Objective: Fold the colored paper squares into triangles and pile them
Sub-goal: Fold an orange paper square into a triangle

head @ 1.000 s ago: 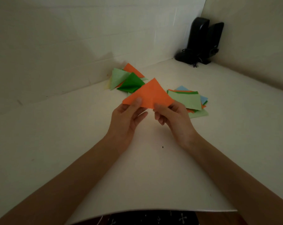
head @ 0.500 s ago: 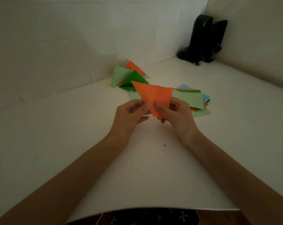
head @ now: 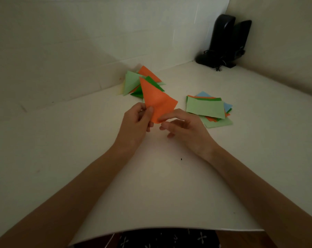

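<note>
Head view: orange triangle (head: 156, 101), folded, held above table (head: 151, 176). Left hand (head: 137, 122) grip pinches its lower edge, apex aimed at triangle pile (head: 133, 83), probably for stacking. Right hand (head: 183, 126) loosely curled at its corner; pinching or not, cannot tell. Unfolded squares (head: 205, 108) lie beside.

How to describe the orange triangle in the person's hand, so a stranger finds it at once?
On the white table, look near the middle. There the left hand pinches the orange triangle, tip pointing at the far wall. The other orange triangle lies in the pile behind; only this one is held.
</note>
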### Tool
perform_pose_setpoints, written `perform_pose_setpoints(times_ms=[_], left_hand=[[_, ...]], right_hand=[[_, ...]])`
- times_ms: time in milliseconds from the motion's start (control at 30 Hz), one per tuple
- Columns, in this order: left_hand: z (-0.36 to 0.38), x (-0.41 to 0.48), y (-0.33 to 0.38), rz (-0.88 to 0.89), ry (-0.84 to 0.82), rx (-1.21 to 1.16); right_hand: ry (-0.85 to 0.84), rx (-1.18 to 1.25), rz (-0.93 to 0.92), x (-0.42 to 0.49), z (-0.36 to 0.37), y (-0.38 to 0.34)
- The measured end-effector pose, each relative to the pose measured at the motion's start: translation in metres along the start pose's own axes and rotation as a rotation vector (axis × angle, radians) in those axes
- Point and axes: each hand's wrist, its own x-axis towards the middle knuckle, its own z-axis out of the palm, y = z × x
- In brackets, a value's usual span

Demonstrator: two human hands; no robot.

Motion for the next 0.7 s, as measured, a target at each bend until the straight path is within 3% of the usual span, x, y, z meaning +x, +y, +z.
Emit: perform_pose_setpoints(times_ms=[267,533,700], left_hand=[[0.0053,-0.0055,0.0061,0.107,-0.123,-0.053],[0.0094,-0.0094,0.0030,0.065,-0.212,-0.188],[0.0090,-0.0101,0.0049,-0.049,-0.204,-0.295]], right_hand=[[0.163,0.099,-0.041,0.0018,-0.0009,-0.0019],[0.280,0.103,-0.096,0.0014,-0.0051,-0.0034],[0.296,0.048,-0.125,0.0019,-0.0059,-0.0048]])
